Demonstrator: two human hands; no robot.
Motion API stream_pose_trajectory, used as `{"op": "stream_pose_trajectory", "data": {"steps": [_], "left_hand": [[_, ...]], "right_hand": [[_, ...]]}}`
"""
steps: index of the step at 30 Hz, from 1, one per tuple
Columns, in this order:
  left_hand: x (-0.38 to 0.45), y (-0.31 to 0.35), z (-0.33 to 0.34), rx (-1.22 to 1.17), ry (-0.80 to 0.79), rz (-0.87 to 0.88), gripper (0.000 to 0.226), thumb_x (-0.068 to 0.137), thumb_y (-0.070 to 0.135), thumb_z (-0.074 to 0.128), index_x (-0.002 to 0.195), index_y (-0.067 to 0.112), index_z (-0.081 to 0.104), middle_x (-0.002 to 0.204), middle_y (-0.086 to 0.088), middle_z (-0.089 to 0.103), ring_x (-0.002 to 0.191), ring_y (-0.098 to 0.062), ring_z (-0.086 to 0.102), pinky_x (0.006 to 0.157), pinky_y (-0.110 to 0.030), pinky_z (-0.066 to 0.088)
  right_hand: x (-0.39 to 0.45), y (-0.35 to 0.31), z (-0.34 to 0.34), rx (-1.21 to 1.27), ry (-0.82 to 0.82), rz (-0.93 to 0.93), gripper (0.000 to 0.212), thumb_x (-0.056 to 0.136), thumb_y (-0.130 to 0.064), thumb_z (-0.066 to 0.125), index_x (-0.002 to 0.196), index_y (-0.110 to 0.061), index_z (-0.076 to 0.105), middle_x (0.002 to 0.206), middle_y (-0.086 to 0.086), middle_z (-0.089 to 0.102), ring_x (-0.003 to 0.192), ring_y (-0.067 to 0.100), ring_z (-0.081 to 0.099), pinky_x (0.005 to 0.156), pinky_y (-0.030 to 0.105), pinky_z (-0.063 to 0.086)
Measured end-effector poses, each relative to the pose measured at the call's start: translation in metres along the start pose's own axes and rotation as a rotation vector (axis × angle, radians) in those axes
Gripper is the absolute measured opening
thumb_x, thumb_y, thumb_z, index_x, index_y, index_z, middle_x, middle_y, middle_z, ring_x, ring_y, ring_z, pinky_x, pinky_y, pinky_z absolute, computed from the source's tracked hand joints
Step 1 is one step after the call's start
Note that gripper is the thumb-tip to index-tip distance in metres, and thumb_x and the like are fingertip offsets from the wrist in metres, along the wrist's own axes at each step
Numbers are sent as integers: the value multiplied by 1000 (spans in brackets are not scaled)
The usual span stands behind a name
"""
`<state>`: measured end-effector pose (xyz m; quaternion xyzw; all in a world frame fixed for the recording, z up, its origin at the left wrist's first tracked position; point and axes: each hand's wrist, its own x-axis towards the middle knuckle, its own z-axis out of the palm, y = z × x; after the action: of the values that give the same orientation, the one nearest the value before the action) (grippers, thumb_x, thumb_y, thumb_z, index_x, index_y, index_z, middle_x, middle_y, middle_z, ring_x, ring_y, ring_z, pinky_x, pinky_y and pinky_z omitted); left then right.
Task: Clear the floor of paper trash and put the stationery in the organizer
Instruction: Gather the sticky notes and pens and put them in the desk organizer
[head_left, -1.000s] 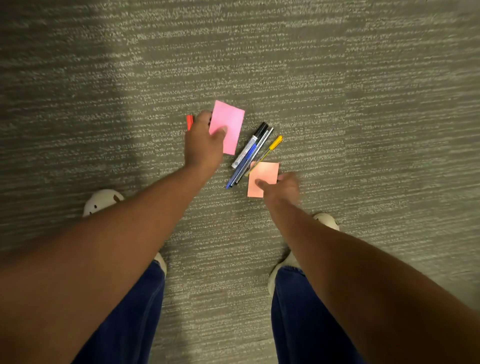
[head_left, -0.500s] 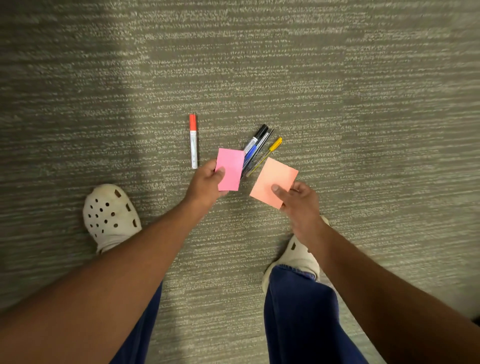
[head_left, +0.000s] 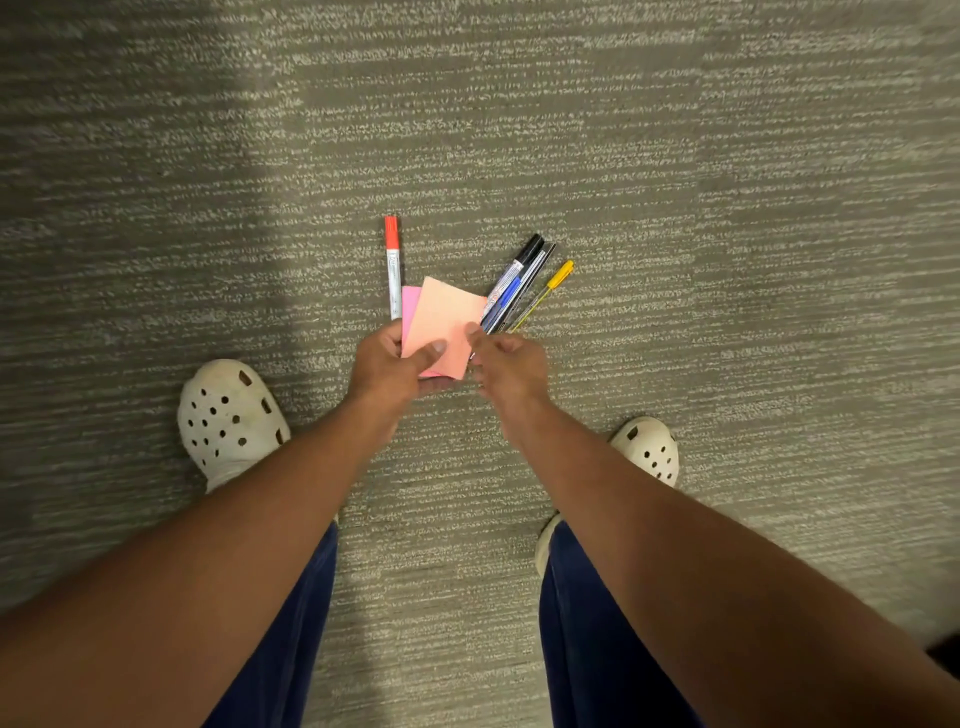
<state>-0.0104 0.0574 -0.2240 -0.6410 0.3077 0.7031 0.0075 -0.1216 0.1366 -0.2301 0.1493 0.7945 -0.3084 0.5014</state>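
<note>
My left hand (head_left: 388, 366) holds two paper notes stacked together: an orange note (head_left: 447, 325) on top and a pink note (head_left: 409, 306) peeking out behind it on the left. The thumb presses on the orange note. My right hand (head_left: 506, 364) is just right of the notes with its fingers apart, one fingertip touching the orange note's right edge. On the carpet beyond lie a red-capped white marker (head_left: 393, 267), a black-capped marker (head_left: 514, 275), a blue pen (head_left: 506, 299) and a yellow-capped pen (head_left: 545, 293).
Grey striped carpet (head_left: 675, 208) covers the whole view. My two feet in white clogs stand at left (head_left: 228, 415) and right (head_left: 649, 449), with blue trouser legs below. No organizer or bin is in view.
Both hands rose from the floor with one note each. The right hand brought the orange note over onto the pink one in the left hand, and its grip has loosened.
</note>
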Motion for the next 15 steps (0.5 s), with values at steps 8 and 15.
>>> {"op": "stream_pose_trajectory", "data": {"steps": [8, 15], "left_hand": [[0, -13, -35, 38, 128, -12, 47, 92, 0, 77, 137, 2, 63, 130, -15, 73, 107, -30, 76, 75, -34, 69], [1, -24, -36, 26, 125, -13, 42, 93, 3, 77, 134, 4, 66, 127, -12, 75, 105, -27, 76, 72, -28, 68]], "right_hand": [[57, -13, -41, -182, 305, -50, 21, 96, -27, 73, 81, -18, 62, 83, 2, 70, 66, 14, 65, 54, 32, 61], [82, -17, -36, -203, 240, 24, 20, 87, -26, 83, 95, -13, 71, 93, 2, 75, 84, 19, 75, 74, 32, 66]]}}
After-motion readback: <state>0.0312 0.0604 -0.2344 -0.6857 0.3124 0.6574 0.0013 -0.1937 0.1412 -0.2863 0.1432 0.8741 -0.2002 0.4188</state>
